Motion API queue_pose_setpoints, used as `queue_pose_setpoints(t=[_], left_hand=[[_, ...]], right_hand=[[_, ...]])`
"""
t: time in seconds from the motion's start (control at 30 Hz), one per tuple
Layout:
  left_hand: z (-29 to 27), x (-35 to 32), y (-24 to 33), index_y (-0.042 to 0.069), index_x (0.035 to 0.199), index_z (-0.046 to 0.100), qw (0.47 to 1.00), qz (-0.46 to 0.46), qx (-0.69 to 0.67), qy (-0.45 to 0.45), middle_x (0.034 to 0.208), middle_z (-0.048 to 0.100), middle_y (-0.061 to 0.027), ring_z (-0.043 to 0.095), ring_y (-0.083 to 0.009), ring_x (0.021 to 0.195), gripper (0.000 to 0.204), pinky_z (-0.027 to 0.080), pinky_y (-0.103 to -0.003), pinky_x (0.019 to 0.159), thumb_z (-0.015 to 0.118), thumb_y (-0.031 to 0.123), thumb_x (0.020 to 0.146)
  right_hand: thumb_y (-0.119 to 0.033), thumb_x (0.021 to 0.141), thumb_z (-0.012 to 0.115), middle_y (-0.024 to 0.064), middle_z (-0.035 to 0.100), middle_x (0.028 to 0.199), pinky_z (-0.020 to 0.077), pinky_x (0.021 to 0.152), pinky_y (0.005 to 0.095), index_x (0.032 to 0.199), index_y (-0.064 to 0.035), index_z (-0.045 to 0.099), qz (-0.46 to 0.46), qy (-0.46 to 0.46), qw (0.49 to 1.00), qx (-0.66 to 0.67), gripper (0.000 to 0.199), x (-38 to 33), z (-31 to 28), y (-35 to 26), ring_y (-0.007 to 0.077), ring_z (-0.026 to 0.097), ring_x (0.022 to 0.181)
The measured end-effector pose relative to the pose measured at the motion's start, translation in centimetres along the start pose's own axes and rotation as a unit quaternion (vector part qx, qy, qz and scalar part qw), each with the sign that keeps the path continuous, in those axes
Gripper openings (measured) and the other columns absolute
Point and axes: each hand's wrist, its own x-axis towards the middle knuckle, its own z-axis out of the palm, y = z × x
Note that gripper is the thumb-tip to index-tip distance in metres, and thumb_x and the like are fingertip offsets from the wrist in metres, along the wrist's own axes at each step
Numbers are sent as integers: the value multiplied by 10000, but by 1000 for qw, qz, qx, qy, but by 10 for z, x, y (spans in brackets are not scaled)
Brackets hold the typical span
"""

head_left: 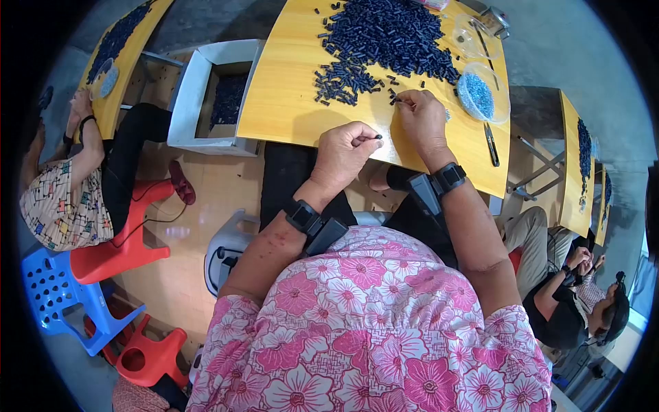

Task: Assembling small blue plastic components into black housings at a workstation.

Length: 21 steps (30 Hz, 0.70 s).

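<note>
We pinch a small dark bit (378, 136) between the thumb and finger of our left hand (350, 152). The grip is tight, and the bit pokes out at the tips, over the near part of the yellow table (281, 89).

Our right hand (423, 122) is just past the left grip and a bit to the right, with its fingers bent down. A black piece (396, 101) is right at its tips. We cannot tell if those fingers hold it or only touch it.

Past both hands is the big pile (388, 34) of black pieces. A small heap (343, 84) lies nearer, to the left of the right hand's tips.

To the right of our right hand is a clear bowl (504, 106) with pale blue beads (479, 93) in it. A black tool (491, 145) lies on the near side of the bowl, and its marks are too small to read. Far past the right hand, at the table's far edge, is a pink and white pack (434, 3). We can't read its print.

Well to the left of our left grip is a white box (185, 103) with dark stuff (230, 99) inside. Farther left, a person (72, 185) sits at another table (106, 127).
</note>
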Motion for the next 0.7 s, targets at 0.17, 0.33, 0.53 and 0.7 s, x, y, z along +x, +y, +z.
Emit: queue_pose_setpoints(t=[0.17, 0.33, 0.53, 0.7], left_hand=[[-2, 1, 2, -1, 862, 690, 1000, 0, 20, -4, 758, 699, -64, 643, -89, 679, 105, 529, -246, 652, 749, 66, 808], [-2, 2, 3, -4, 893, 689, 999, -7, 35, -16, 788, 693, -21, 616, -57, 716, 84, 515, -219, 686, 720, 60, 848], [1, 1, 1, -3, 866, 690, 1000, 5, 20, -6, 746, 692, -48, 628, -77, 671, 95, 522, -239, 639, 744, 53, 812], [1, 1, 3, -3, 873, 692, 1000, 5, 19, -7, 754, 697, -53, 637, -80, 678, 90, 525, -240, 644, 736, 55, 819]], right_hand=[[-71, 806, 637, 173, 643, 869, 526, 712, 433, 899, -34, 672, -7, -10, 999, -47, 107, -3, -2, -3, 362, 641, 773], [-35, 812, 594, 175, 636, 870, 520, 707, 458, 876, -38, 622, -58, -63, 993, -78, 70, -6, -12, -1, 382, 630, 783], [-14, 820, 572, 176, 634, 863, 520, 725, 432, 967, -47, 652, -117, -65, 990, -41, 171, -12, -21, 1, 375, 627, 770], [-17, 872, 581, 123, 657, 832, 513, 711, 332, 1087, -29, 665, -150, -54, 985, 69, 232, -28, -26, 3, 247, 639, 718]])
